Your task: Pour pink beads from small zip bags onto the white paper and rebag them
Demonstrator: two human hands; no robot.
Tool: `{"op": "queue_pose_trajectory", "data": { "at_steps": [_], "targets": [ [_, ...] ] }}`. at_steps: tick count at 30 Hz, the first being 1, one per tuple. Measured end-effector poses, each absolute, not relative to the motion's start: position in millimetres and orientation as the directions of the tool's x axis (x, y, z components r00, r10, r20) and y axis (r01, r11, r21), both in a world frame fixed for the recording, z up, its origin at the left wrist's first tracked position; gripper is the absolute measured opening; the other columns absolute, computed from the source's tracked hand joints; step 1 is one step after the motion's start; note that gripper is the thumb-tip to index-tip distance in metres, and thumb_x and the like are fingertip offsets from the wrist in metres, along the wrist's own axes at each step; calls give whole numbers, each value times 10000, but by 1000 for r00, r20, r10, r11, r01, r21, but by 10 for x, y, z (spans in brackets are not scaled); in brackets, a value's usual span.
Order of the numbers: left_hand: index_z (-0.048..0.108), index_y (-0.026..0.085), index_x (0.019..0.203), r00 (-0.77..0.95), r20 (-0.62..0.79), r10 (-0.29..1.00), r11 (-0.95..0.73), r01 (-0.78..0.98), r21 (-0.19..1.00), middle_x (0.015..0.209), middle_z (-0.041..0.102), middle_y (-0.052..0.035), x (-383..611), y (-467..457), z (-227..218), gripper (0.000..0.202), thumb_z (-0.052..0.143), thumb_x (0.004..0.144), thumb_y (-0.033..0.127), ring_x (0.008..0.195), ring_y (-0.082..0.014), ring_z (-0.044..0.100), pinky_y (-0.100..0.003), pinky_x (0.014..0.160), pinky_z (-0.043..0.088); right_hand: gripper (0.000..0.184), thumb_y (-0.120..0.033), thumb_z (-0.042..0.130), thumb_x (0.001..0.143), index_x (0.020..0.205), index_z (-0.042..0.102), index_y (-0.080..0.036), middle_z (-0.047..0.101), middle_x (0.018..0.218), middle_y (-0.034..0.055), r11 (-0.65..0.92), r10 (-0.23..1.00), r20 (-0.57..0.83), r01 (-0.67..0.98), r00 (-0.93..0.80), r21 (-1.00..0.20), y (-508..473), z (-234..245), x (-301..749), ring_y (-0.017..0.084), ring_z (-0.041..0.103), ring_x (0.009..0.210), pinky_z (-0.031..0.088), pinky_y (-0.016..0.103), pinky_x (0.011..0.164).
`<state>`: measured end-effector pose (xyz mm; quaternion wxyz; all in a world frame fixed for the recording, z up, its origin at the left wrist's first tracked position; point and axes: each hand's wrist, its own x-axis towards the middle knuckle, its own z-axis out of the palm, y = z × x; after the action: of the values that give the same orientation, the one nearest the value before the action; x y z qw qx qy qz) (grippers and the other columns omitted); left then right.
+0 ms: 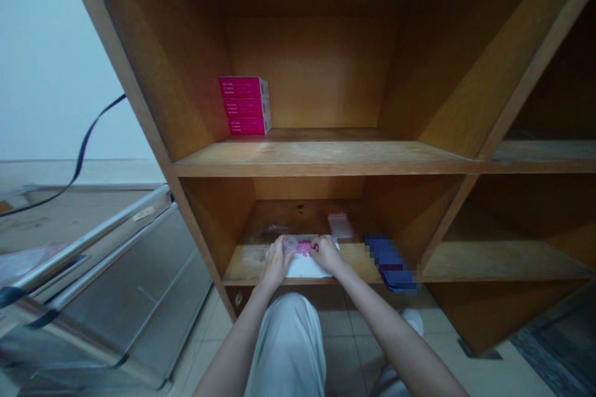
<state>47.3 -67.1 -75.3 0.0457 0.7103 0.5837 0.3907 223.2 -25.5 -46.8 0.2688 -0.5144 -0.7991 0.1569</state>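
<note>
Many small pink pellets (304, 248) lie in a loose pile on a white sheet (308, 268) on the lower shelf. My left hand (276, 262) is at the left side of the sheet, its fingers closed on a small clear plastic bag (291, 242) beside the pile. From the right, my right hand (326, 254) reaches the pile with its fingertips pinched together. Whether a pellet sits between those fingertips is too small to tell. Just behind the right hand lies a flat clear zip bag (340, 225).
Three bright pink boxes (246, 107) are stacked on the upper shelf (326, 152) at left. A dark blue item (392, 263), partly pixelated, overhangs the lower shelf's front edge at right. A metal-framed rack (139, 285) stands left of the wooden cabinet.
</note>
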Motion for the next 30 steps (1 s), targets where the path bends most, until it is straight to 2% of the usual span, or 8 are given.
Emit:
{"op": "queue_pose_trajectory", "data": {
  "at_steps": [11,17,22,25,30],
  "targets": [
    [330,146,1182,-33,491,871,-297,761,577,1075,512,-128,479,-686,-726,451,415,800,372,1022,-223,478,-399,855,384,172,-113,481,681,648,648,-141,648,681,82,392,919,275,746,-284,-539,-202,-554,2211,150,564,651,374,216,604],
    [353,153,1153,-43,483,875,-285,760,584,1057,515,-117,478,-697,-718,418,415,799,368,1025,-228,478,-403,846,388,150,-160,492,686,643,635,-144,635,614,53,348,936,298,630,-188,-694,-148,-413,2212,130,552,573,370,209,549],
    [347,159,1156,-30,489,872,-301,756,582,1095,496,-117,484,-708,-706,412,415,802,358,1043,-219,464,-395,876,366,149,-249,532,677,710,627,-138,647,696,53,318,948,297,384,-113,-867,-78,-201,2052,145,578,640,416,224,588],
    [352,161,1152,-39,497,867,-299,757,581,1082,504,-118,487,-704,-709,406,417,802,355,1035,-219,470,-396,868,370,133,-254,552,664,688,618,-142,641,686,44,320,947,290,309,-142,-896,-56,-162,1910,140,576,634,420,222,583],
    [351,157,1151,-46,504,863,-296,761,578,1065,512,-121,490,-704,-697,405,409,804,358,1008,-220,487,-404,854,377,119,-245,569,664,680,629,-142,641,665,37,308,943,232,355,-239,-883,-75,-172,1750,131,567,607,407,211,555]
  ]
}}
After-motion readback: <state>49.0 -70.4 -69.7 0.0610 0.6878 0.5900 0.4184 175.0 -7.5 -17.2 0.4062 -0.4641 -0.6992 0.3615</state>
